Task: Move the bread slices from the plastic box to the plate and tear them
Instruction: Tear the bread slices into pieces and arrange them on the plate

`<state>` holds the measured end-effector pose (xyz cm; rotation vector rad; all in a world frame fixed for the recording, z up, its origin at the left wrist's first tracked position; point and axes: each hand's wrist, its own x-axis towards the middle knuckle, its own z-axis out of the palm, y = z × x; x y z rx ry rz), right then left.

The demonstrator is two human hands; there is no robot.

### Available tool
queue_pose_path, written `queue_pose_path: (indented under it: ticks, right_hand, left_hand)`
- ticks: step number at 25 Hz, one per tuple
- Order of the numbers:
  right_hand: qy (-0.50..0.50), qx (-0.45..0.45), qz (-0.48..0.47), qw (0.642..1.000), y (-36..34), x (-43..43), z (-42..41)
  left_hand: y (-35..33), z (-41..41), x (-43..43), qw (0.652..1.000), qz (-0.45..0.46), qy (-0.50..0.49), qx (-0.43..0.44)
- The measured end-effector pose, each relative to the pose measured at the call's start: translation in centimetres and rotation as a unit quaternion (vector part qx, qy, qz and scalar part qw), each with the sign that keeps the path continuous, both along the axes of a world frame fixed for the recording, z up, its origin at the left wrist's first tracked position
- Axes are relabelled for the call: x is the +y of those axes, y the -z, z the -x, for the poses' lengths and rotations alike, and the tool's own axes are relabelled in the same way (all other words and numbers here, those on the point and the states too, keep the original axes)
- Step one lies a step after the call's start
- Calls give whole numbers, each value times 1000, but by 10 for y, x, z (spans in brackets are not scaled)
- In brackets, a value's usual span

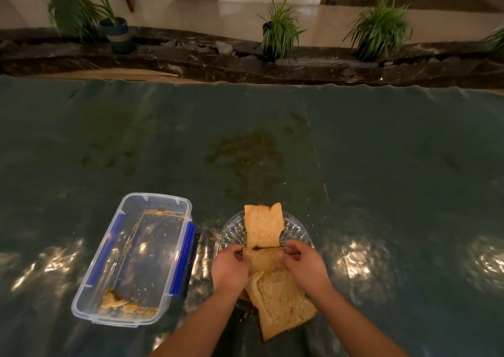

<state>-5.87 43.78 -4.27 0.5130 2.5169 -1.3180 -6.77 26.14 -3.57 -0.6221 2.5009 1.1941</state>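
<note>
A clear glass plate [297, 232] sits near the table's front edge with brown bread slices on it. One slice [263, 227] lies at the plate's far side. A second slice [263, 260] is pinched at its top corners by my left hand [230, 268] and my right hand [302, 265]. A third slice [282, 306] lies nearest me, hanging over the plate's near rim. To the left stands the clear plastic box [161, 202] with blue clips; it holds only crumbs and a small bread scrap [113, 299] in its near corner.
A dark green sheet [381, 165] covers the table, with a brownish stain [245, 152] beyond the plate and crumbs around it. Past the far table edge runs a dark stone ledge with potted plants [281, 29].
</note>
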Motion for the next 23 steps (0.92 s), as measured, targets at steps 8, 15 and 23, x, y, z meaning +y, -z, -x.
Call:
queue_pose_path:
  ticks: [8,15,23]
  right_hand:
    - [-8,-6,-55,998,-11,33,-44]
    - [-108,-46,-131,984,-14,16,-63]
    - [-90,-57,-163,981,-16,10,-59]
  left_hand:
    - [-11,-46,-17,1000,-20,-11,21]
    - [-7,-83,-15,984,-120,-14,-127]
    - [-12,-88,-2,952,-250,-105,-140]
